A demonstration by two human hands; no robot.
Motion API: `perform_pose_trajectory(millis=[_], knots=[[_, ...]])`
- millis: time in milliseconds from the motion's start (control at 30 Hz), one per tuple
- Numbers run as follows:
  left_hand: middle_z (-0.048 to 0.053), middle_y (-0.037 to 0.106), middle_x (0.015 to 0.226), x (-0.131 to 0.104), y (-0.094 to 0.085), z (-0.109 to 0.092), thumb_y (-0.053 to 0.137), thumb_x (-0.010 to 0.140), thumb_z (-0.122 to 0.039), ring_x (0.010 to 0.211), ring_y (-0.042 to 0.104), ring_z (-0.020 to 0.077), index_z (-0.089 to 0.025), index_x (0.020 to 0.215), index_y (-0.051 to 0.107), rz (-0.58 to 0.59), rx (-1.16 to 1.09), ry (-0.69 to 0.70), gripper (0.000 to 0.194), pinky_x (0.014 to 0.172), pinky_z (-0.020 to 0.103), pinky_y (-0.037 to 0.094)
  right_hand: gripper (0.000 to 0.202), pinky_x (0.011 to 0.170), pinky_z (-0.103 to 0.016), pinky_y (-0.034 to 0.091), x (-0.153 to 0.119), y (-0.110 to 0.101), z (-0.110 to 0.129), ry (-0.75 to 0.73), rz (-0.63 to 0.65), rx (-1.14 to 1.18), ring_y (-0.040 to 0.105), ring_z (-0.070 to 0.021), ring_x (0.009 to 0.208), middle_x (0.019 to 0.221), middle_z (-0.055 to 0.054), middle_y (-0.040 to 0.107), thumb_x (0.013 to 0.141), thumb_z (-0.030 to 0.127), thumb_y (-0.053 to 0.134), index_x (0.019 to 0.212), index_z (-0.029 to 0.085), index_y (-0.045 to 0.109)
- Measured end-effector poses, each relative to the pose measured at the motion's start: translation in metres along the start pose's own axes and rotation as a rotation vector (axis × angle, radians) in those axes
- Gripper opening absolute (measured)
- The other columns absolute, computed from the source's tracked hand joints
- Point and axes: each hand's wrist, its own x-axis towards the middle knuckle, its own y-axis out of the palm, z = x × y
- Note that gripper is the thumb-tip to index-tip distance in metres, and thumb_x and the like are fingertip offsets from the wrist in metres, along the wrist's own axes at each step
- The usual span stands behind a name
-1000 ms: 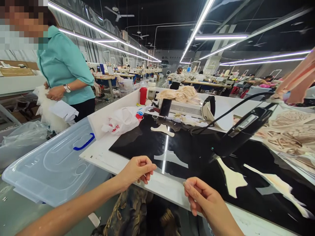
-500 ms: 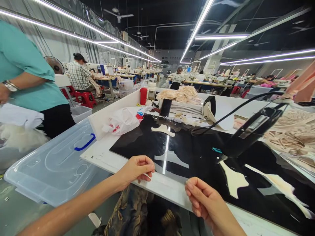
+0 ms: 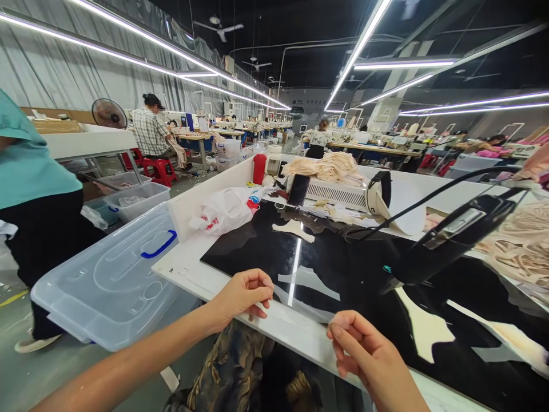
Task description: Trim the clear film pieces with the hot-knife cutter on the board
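Observation:
My left hand (image 3: 246, 294) is pinched closed above the near edge of the white worktable (image 3: 283, 326). Across from it my right hand (image 3: 362, 346) is also in a pinch. A thin, see-through greyish film piece (image 3: 305, 309) stretches between the fingertips; its outline is faint against the table. Just beyond lies a similar pale translucent cut piece (image 3: 309, 280) on the black glossy board (image 3: 244, 240). Further back rests a cream curved fabric piece (image 3: 294, 230). Right of my right hand are a larger cream piece (image 3: 422, 323) and another cream piece (image 3: 500, 332) overlapping a translucent one.
A black device on an arm (image 3: 454, 240) leans over the board at right. Behind are a plastic bag (image 3: 227, 209), a phone (image 3: 299, 190) and stacked cream fabric (image 3: 323, 167). A lidded clear bin (image 3: 115, 274) stands left. A person in a teal shirt (image 3: 34, 154) is beyond it.
The view has turned slightly left, so the table appears further right. The teal-shirted person has moved left. My hands keep nearly the same pinched pose.

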Motion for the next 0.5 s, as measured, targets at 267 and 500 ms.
perform_pose_trajectory(millis=[267,500], knots=[[-0.002,0.060,0.074,-0.004,0.000,0.002,0.079,0.071,-0.035,0.065,0.055,0.0097,-0.017,0.082,0.061,-0.069,-0.010,0.041,0.028,0.058,0.024,0.057,0.038,0.051,-0.021,0.047,0.000,0.004,-0.001,-0.066,-0.072,-0.077,0.050,-0.0088,0.051,0.063,0.004,0.058,0.070,0.056,0.079,0.073,0.022,0.062],[-0.002,0.061,0.073,-0.003,0.000,0.004,0.080,0.069,-0.034,0.063,0.056,0.0095,-0.017,0.081,0.061,-0.122,-0.099,0.082,0.028,0.056,0.024,0.058,0.042,0.055,-0.025,0.051,0.006,-0.002,-0.014,-0.115,-0.068,-0.177,0.054,-0.0131,0.050,0.053,0.004,0.057,0.071,0.063,0.078,0.078,0.024,0.065]])
